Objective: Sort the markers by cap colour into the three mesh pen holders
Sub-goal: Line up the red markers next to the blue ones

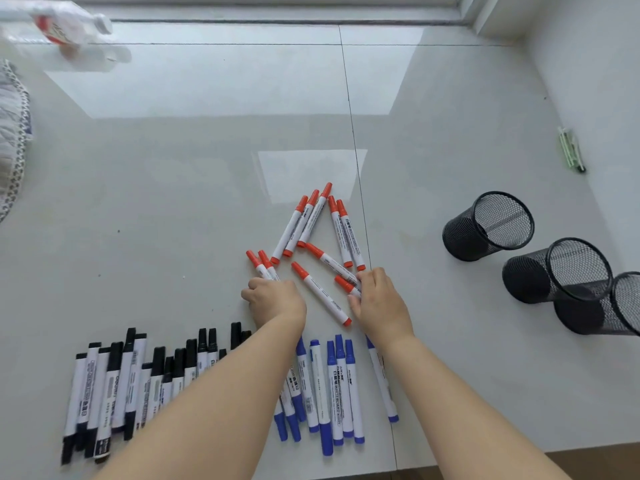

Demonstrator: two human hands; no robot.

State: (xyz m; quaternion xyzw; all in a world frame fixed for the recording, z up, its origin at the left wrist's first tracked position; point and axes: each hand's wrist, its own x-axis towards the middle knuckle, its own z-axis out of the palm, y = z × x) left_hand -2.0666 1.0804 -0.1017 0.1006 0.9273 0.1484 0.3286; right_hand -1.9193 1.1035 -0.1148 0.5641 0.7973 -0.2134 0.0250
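Several red-capped markers (pixel 311 223) lie scattered in the middle of the table. My left hand (pixel 273 299) is closed around the lower ends of two red markers (pixel 262 265). My right hand (pixel 379 301) grips the ends of two other red markers (pixel 334 263). One more red marker (pixel 320 294) lies loose between the hands. Black-capped markers (pixel 128 382) lie in a row at the front left. Blue-capped markers (pixel 329 389) lie in a row in front, partly under my forearms. Three black mesh pen holders (pixel 485 226) (pixel 550 271) (pixel 609 310) stand at the right with nothing visible inside.
A green pen (pixel 571 150) lies by the wall at the far right. A plastic bottle (pixel 65 26) lies at the back left, and patterned cloth (pixel 14 133) at the left edge. The table's front edge (pixel 519 452) runs along the lower right.
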